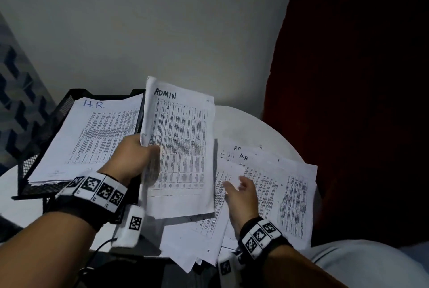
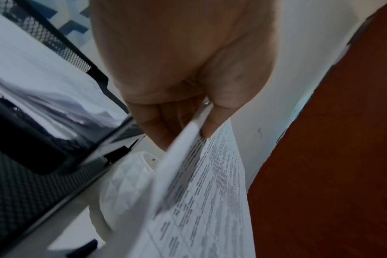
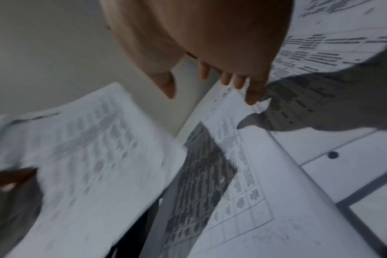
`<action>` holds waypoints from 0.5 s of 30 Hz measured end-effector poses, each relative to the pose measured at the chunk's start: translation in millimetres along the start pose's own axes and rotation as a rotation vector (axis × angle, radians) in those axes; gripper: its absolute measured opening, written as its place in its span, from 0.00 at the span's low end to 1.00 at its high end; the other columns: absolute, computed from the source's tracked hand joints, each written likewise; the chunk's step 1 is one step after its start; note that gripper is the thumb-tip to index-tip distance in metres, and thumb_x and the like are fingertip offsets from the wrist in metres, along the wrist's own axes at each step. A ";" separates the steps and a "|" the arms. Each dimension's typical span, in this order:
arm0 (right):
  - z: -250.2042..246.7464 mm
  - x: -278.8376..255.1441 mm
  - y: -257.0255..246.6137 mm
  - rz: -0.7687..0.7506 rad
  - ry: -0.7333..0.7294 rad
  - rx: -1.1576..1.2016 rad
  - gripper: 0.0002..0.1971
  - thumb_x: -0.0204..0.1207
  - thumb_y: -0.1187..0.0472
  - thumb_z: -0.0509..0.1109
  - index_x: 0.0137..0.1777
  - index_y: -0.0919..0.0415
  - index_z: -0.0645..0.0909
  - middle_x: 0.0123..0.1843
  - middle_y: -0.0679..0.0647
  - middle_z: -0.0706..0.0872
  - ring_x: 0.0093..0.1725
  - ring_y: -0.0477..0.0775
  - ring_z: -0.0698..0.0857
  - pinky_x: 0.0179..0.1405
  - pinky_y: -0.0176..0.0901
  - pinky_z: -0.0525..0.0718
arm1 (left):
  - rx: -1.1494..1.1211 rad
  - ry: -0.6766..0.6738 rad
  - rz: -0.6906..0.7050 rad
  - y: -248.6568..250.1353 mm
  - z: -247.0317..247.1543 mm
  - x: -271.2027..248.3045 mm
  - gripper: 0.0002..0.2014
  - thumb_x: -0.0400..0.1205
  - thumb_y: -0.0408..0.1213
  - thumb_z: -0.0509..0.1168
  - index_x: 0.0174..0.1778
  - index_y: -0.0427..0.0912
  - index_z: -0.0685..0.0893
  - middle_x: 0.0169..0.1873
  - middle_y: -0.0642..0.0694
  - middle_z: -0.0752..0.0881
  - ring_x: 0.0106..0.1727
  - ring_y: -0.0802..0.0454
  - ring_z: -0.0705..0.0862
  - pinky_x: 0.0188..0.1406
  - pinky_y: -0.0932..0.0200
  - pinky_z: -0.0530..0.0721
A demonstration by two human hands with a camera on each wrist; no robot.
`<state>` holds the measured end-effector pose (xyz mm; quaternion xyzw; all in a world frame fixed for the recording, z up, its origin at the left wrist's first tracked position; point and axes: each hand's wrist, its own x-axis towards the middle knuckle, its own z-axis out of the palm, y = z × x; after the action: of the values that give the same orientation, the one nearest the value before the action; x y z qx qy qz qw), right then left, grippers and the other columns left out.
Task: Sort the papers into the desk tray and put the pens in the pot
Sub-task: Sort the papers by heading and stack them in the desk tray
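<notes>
White "ADMIN" sheet (image 1: 181,146) pinched in left hand (image 1: 133,160), right hand (image 1: 243,197) loose, tray (image 1: 30,167) paper "H.R."

I see a black wire-mesh metal desk tray (image 1: 34,148) at left of frame, matt; thin white printed paper, the ADMIN sheet (image 1: 183,143) slightly creased; smooth white table (image 1: 243,125), faintly scuffed; quilted white cloth (image 2: 126,183) in my left wrist view; matt red curtain (image 1: 348,101) at right

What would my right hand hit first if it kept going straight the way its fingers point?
Most likely the loose papers spread on the table: the right hand is open, fingers aimed forward and down at them, fingertips seemingly already at a sheet's edge.
</notes>
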<state>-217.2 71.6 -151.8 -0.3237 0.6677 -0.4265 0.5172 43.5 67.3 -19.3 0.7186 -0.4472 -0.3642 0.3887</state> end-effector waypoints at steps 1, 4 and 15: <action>-3.2 14.8 11.8 0.080 0.049 -0.021 0.42 0.61 0.47 0.82 0.77 0.42 0.69 0.80 0.53 0.77 0.67 0.56 0.86 0.67 0.60 0.88 | 0.031 0.009 0.007 -1.5 -4.1 1.8 0.07 0.82 0.38 0.72 0.44 0.37 0.85 0.40 0.32 0.90 0.43 0.33 0.91 0.49 0.35 0.91; -8.4 27.3 28.1 0.235 0.045 -0.041 0.55 0.63 0.54 0.79 0.89 0.49 0.53 0.61 0.59 0.81 0.32 0.53 0.80 0.28 0.39 0.79 | 0.124 0.012 0.020 -6.3 -14.7 5.9 0.06 0.84 0.37 0.71 0.44 0.39 0.84 0.42 0.35 0.90 0.44 0.38 0.89 0.43 0.48 0.87; -5.6 11.4 15.1 0.066 -0.021 -0.123 0.16 0.81 0.76 0.56 0.42 0.60 0.81 0.31 0.54 0.71 0.26 0.52 0.67 0.19 0.33 0.63 | 0.072 -0.090 -0.013 -12.1 -12.7 12.5 0.04 0.84 0.35 0.71 0.44 0.43 0.85 0.43 0.36 0.90 0.45 0.37 0.89 0.47 0.47 0.86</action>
<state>-225.4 69.4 -169.7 -0.3371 0.6974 -0.3642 0.5170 63.2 62.3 -26.7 0.7181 -0.4720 -0.3823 0.3398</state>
